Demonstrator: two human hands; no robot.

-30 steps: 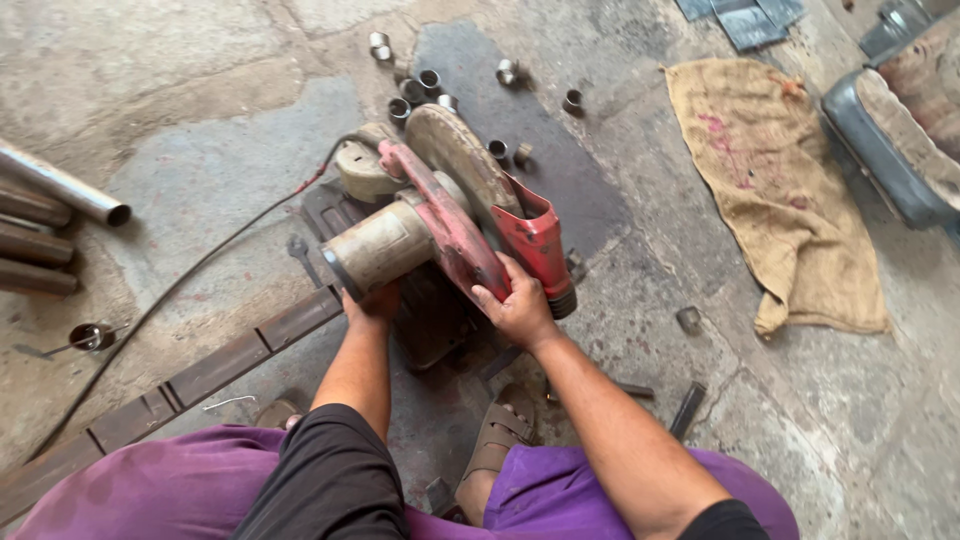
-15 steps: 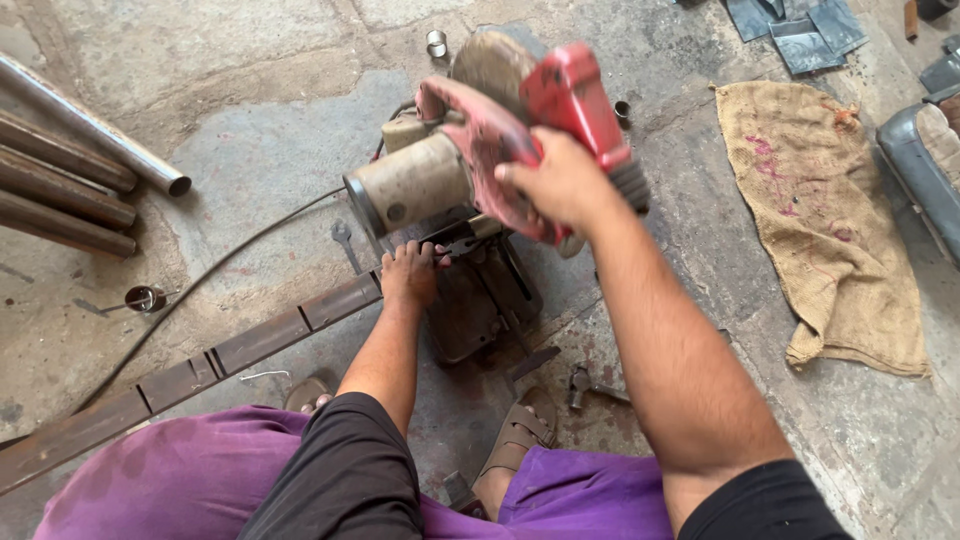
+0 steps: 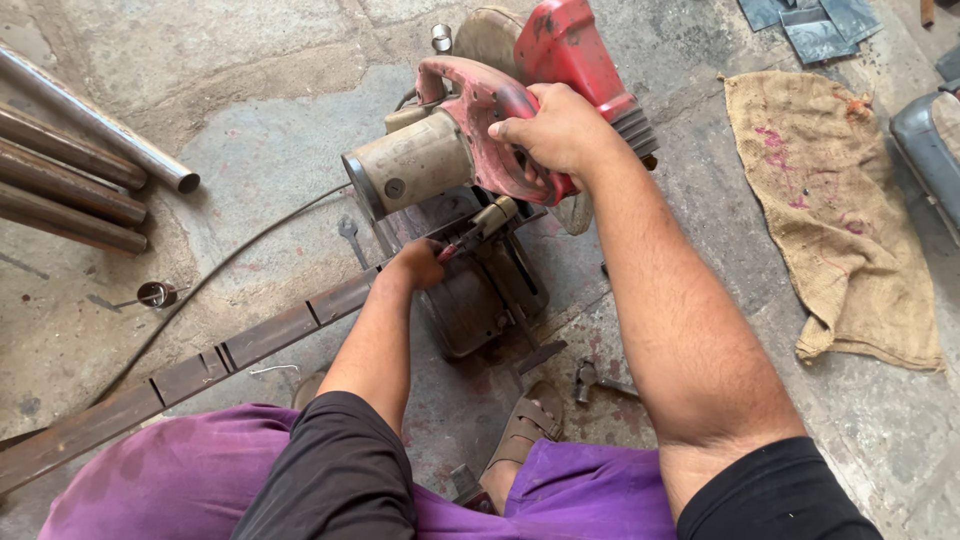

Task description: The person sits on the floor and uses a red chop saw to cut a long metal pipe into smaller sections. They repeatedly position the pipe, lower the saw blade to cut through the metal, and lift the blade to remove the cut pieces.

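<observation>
**Lifting the saw head clear of the steel strip**

The red handle of the chop saw (image 3: pixel 500 130) is gripped by the right hand (image 3: pixel 560 130), whose fingers are wrapped fully around it, and the saw head is held raised, tilted up and away from the base (image 3: pixel 480 300). The left hand (image 3: pixel 415 262) is set low at the vise, its fingers closed about the small crank or clamp part there; what exactly is pinched cannot be told. A long flat steel strip (image 3: pixel 200 365) is laid across the concrete floor (image 3: pixel 250 120), its near end reaching into the base. No fresh cut end can be made out, so it is judged that the clamping or releasing stage is in hand, with the blade kept off the work. Round pipes (image 3: pixel 70 170) are stacked at the left, and a burlap sack (image 3: pixel 830 210) is spread at the right.
</observation>
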